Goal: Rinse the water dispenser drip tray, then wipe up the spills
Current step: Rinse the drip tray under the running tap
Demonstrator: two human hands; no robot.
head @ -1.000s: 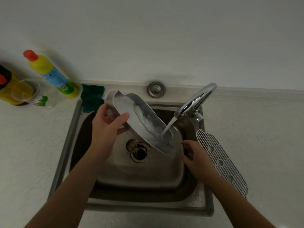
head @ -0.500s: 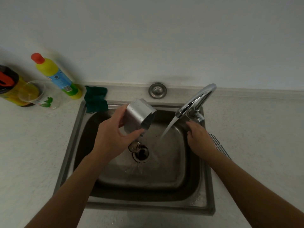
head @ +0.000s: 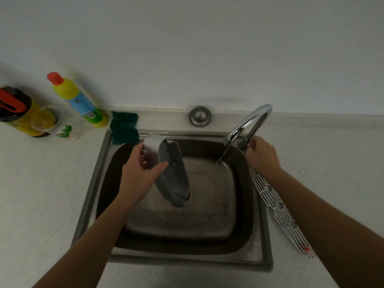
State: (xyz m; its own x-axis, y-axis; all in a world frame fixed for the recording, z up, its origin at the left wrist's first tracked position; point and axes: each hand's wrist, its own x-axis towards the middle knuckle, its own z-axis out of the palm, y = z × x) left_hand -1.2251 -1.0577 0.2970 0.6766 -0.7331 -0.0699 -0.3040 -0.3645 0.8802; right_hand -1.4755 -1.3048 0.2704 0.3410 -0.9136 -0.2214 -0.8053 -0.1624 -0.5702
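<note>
L hand [head: 138, 173] clamps the drip tray [head: 172, 175] tilted end-down over the sink [head: 99, 163] drain, prob. to dump water, while R hand [head: 260, 155], fingers closed on the faucet handle [head: 244, 143], thins the stream.

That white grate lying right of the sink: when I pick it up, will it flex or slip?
The grate looks like thin plastic lattice, long and narrow, so it probably flexes a little if lifted by one end. It looks light. It lies flat beside the wet sink, so it may be slick; grip through the slots.
</note>
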